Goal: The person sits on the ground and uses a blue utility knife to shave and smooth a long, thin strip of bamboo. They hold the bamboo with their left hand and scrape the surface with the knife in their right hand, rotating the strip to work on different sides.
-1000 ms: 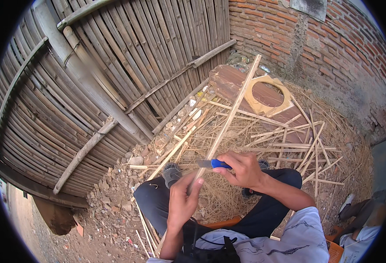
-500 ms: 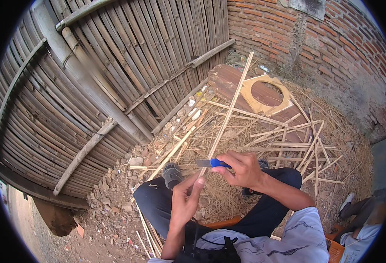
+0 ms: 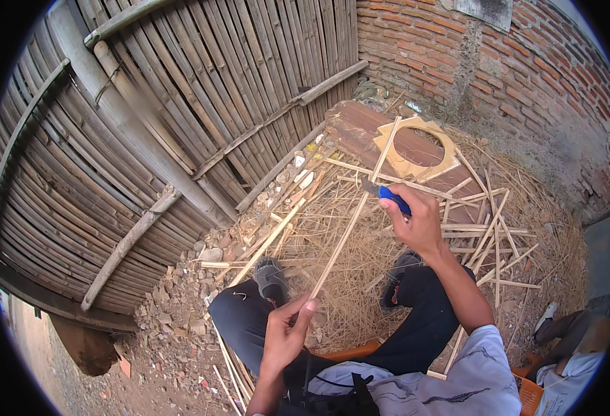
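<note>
Fingers of the left hand (image 3: 285,340) pinch the near end of a long, thin bamboo strip (image 3: 350,229), grip clamped on it, forearm rising from below. Pale and straight, the strip slants up and away to the right hand (image 3: 419,225), raised with bent wrist, grip closed round a blue-handled knife (image 3: 388,195) touching the strip. Dry straw-like shavings (image 3: 360,277) lie beneath.

Probably an outdoor bamboo-craft yard: a weathered split-bamboo fence (image 3: 145,139), a rough red brick wall (image 3: 499,76), pale bamboo strips and shavings (image 3: 416,249) littering the dirt.
</note>
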Action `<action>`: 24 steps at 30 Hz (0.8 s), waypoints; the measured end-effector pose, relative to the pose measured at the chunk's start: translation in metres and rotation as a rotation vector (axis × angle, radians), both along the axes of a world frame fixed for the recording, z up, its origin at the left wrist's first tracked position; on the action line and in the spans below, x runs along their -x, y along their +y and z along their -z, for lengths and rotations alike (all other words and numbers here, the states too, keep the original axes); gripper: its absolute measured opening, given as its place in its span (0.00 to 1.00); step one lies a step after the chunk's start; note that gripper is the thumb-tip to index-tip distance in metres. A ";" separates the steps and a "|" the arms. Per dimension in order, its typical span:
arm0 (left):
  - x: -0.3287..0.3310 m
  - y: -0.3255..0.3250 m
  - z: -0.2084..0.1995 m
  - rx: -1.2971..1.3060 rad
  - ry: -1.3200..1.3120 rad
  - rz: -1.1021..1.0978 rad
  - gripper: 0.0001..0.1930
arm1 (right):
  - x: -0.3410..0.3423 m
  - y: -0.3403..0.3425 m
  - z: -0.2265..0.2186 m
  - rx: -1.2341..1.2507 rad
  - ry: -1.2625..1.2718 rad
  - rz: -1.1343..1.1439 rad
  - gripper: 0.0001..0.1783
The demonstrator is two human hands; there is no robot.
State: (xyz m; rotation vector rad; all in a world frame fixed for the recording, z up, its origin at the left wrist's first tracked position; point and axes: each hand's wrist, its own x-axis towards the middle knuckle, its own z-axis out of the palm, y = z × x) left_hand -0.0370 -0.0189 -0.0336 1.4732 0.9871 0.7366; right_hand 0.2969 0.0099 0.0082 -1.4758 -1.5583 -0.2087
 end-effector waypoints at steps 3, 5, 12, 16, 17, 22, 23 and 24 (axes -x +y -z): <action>0.009 0.001 -0.003 0.021 0.037 0.023 0.19 | -0.011 0.006 0.004 -0.045 -0.018 -0.003 0.16; 0.020 0.000 0.002 0.016 0.071 0.038 0.19 | -0.024 0.013 0.000 -0.025 0.040 0.074 0.17; 0.054 -0.013 -0.001 0.166 0.116 0.051 0.18 | -0.078 0.023 -0.008 -0.017 0.263 0.311 0.20; 0.056 0.000 0.013 0.084 0.143 0.003 0.20 | -0.060 0.017 -0.002 0.116 0.219 0.241 0.19; 0.054 0.003 0.016 0.057 0.131 -0.010 0.20 | -0.052 0.015 -0.001 0.123 0.216 0.201 0.19; 0.030 0.014 0.007 -0.111 0.072 -0.103 0.18 | 0.007 0.002 0.004 0.162 0.166 -0.071 0.20; 0.025 0.015 0.004 -0.139 0.060 -0.120 0.18 | 0.019 -0.001 0.004 0.181 0.143 -0.126 0.19; 0.019 0.017 0.002 -0.157 0.058 -0.123 0.18 | 0.029 -0.005 0.005 0.198 0.118 -0.175 0.19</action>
